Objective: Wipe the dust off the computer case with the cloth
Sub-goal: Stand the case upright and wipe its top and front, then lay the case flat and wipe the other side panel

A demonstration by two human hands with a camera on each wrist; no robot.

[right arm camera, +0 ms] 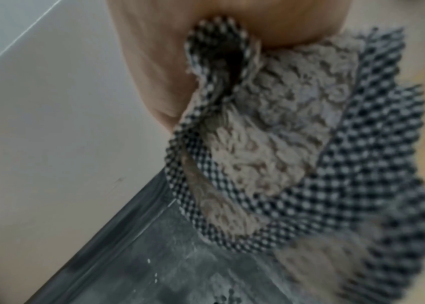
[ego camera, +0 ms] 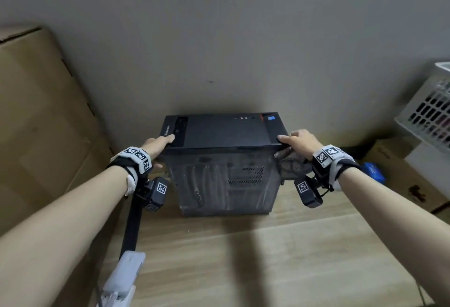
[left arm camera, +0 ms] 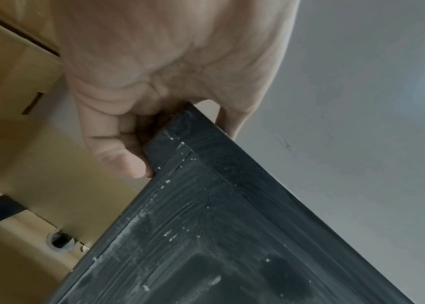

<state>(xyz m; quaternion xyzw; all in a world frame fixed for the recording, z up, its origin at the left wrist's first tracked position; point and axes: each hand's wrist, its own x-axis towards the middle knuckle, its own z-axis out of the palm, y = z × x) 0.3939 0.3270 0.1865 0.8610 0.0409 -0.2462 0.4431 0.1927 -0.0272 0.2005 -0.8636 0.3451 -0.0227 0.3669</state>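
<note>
A black computer case (ego camera: pixel 224 134) stands against the wall with its front panel facing up. Its near side panel (ego camera: pixel 226 180) is grey with streaked dust. My left hand (ego camera: pixel 164 151) grips the case's near left corner, thumb on top and fingers curled under the edge; the left wrist view shows that hand (left arm camera: pixel 175 123) around the dusty corner (left arm camera: pixel 232 236). My right hand (ego camera: pixel 286 147) grips the near right corner. A checked grey cloth (ego camera: pixel 291 164) is bunched in its palm. In the right wrist view the cloth (right arm camera: pixel 297 144) hangs from the hand (right arm camera: pixel 159 72) over the dusty panel (right arm camera: pixel 154 257).
A tall cardboard box (ego camera: pixel 43 124) stands close on the left. On the right are a white perforated crate (ego camera: pixel 431 109), a cardboard box (ego camera: pixel 401 173) and a small blue object (ego camera: pixel 373 171). A black strap with a white device (ego camera: pixel 126 270) lies on the wooden surface (ego camera: pixel 267 258).
</note>
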